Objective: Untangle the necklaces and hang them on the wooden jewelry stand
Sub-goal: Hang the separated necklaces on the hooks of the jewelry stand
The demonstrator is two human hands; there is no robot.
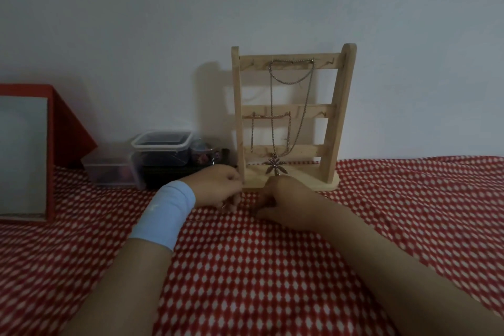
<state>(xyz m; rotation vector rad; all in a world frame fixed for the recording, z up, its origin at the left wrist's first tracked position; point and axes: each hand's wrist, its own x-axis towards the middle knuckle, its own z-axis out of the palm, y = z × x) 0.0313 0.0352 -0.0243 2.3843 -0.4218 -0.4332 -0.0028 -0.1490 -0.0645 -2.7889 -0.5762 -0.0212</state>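
Head view, dim. Shows a wooden jewelry stand (339,117) upright on a red-and-white patterned cloth (245,267), backed against the wall. Carries two necklaces already: a long necklace (271,90) looped over hooks on the top rail, with its flower pendant (275,166) down at the base, and a shorter chain (270,116) draped from the middle rail. Leaves hooks free toward the right of both rails.

Finds both hands low on the cloth, just in front of the stand's base. Left hand (218,188), beyond a pale blue wristband (167,215): curled, fingertips turned down and toward the right hand (286,199), itself curled with knuckles up. Cannot tell whether either pinches a chain; too dark between them, and no necklace plainly visible there. Probably working at a remaining tangle, judging by the pose.

Expect fine metal chain: very light, limp, quick to slide through fingers and to knot on itself again, with thin links likely to strain if tugged. Best pinched with fingertips at either side of a knot and teased loose rather than pulled. Then lift by two spread points and drop over a free hook, clear of the hung chains.

Off to the left: clear plastic containers (161,142) and a red box (73,128).
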